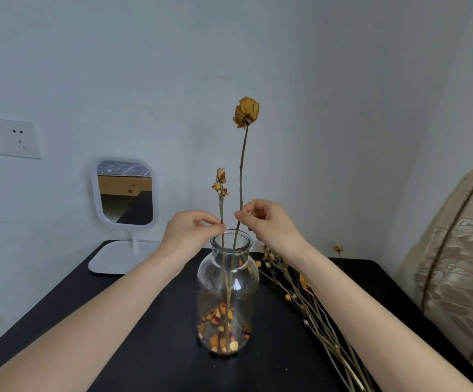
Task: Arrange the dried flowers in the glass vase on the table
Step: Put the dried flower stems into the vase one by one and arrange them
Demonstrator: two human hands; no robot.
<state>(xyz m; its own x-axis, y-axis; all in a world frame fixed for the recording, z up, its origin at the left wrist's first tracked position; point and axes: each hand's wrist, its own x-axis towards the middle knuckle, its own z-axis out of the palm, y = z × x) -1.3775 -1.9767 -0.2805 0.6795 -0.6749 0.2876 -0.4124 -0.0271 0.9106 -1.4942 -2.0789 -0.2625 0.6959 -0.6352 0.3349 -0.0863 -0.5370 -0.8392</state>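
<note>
A clear glass vase stands mid-table on the black table, with loose dried petals at its bottom. Two dried stems stand in it. The tall one carries a yellow rose head; my right hand pinches its stem just above the vase mouth. The short one ends in small dried buds; my left hand pinches its stem at the rim. More dried flower stems lie on the table to the right of the vase, partly under my right forearm.
A white-framed stand mirror sits at the table's back left against the wall. Wall sockets are at far left. A beige patterned cushion or bedding presses against the table's right edge.
</note>
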